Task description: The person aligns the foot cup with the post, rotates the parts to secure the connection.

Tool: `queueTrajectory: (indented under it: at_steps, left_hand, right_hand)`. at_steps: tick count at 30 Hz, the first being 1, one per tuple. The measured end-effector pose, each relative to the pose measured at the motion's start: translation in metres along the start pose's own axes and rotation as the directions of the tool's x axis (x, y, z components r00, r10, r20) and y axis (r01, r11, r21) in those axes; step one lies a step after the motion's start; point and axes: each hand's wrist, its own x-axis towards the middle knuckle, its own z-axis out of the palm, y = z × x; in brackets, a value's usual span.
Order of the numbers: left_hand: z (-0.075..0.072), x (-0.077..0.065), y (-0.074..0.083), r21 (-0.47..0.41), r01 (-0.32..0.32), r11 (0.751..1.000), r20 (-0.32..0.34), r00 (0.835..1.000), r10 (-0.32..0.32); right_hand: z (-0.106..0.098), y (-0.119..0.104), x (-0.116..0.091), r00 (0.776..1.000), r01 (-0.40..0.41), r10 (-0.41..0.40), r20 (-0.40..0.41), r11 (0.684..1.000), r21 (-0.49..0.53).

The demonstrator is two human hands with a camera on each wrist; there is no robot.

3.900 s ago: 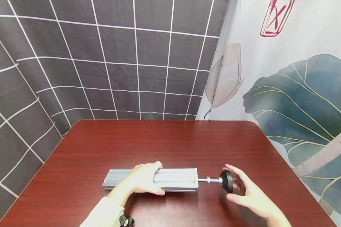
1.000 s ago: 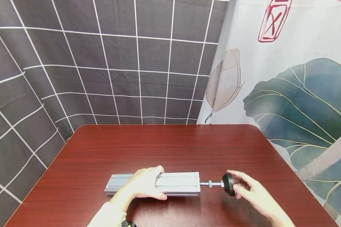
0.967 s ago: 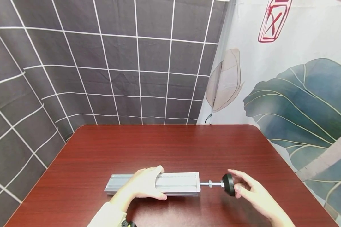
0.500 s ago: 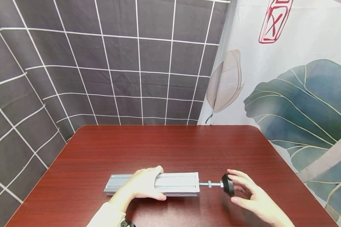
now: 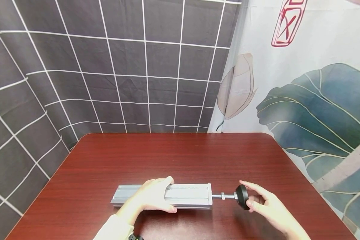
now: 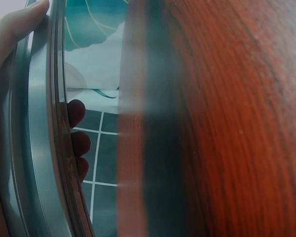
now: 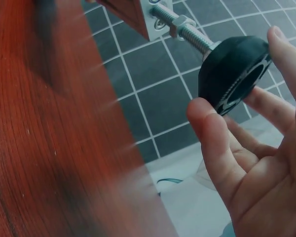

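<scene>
My left hand (image 5: 156, 195) grips a silver aluminium profile (image 5: 192, 195) across its middle. In the left wrist view its fingertips (image 6: 80, 143) curl round the far side of the profile (image 6: 39, 98), and the curtain shows between profile and tabletop. From the end plate (image 7: 150, 22) at the right end sticks a threaded stud (image 7: 192, 38) with a hex nut (image 7: 181, 25) partway along. A round black levelling foot (image 5: 242, 197) sits on the stud's outer end. My right hand (image 5: 267, 205) pinches the foot's rim between thumb and fingers, its palm facing the hollow underside.
The reddish-brown wooden table (image 5: 168, 153) spreads behind and beside the profile. Beyond its back edge hangs a dark grey curtain (image 5: 123, 83) with a white grid, and a white curtain with leaf prints (image 5: 312, 106) hangs at the right.
The right hand's fingers stood spread round the foot half a second ago; thumb and fingers now close on its rim. The left hand keeps the same grip on the profile.
</scene>
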Motion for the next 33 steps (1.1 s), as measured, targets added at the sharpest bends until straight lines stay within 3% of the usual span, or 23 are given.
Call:
queueTrajectory:
  at_steps: [8, 14, 17, 19, 22, 28, 33]
  left_hand:
    - [0.0036, 0.0011, -0.0028, 0.002, 0.009, 1.0, 0.004, 1.0, -0.009]
    - [0.0052, 0.0011, -0.0048, -0.012, 0.016, 1.0, 0.004, 1.0, -0.016]
    - [0.0051, 0.0009, -0.0055, -0.015, 0.026, 1.0, -0.002, 1.0, -0.026]
    - [0.0047, 0.0008, -0.0059, -0.014, 0.027, 1.0, -0.008, 1.0, -0.027]
    - [0.0034, 0.0006, -0.0057, -0.011, 0.021, 1.0, -0.008, 1.0, -0.021]
    - [0.0038, 0.0014, -0.0055, -0.001, 0.023, 1.0, 0.005, 1.0, -0.023]
    - [0.0045, 0.0028, -0.0056, 0.012, 0.023, 1.0, 0.01, 1.0, -0.023]
  right_hand:
    - [0.0003, -0.0007, 0.0014, 1.0, 0.008, -0.008, 0.004, 1.0, 0.01]
    - [-0.0044, 0.0002, -0.0043, 0.998, -0.041, 0.038, 0.044, 0.997, 0.063]
    - [-0.0066, 0.0018, -0.0063, 0.995, 0.015, -0.023, 0.093, 0.996, 0.084]
    - [-0.0063, 0.0033, -0.0063, 0.987, 0.096, -0.106, 0.12, 0.991, 0.088]
    - [-0.0045, 0.0033, -0.0055, 0.984, 0.138, -0.14, 0.106, 0.99, 0.025]
    - [-0.0034, -0.0005, -0.0057, 0.998, 0.053, -0.052, 0.02, 0.996, -0.069]
    - [-0.0015, 0.0004, -0.0044, 1.0, 0.012, -0.013, -0.013, 0.999, -0.034]
